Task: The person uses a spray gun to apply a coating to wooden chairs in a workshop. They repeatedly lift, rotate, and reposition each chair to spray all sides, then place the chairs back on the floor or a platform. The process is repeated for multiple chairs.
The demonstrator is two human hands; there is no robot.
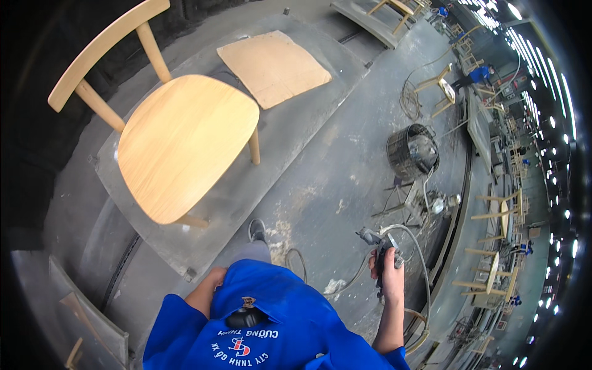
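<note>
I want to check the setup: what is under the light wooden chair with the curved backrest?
The light wooden chair stands on a flat grey metal platform. Its seat hides the platform directly beneath and most of its legs.

This is a furniture factory's finishing hall: a bare wooden chair (179,139) stands on a grey platform (296,132), more unfinished chairs (496,216) ride a long curved conveyor line (468,185), hoses (419,259) trail over the stained concrete floor (345,185), and rows of ceiling lights (542,92) stretch away
</note>
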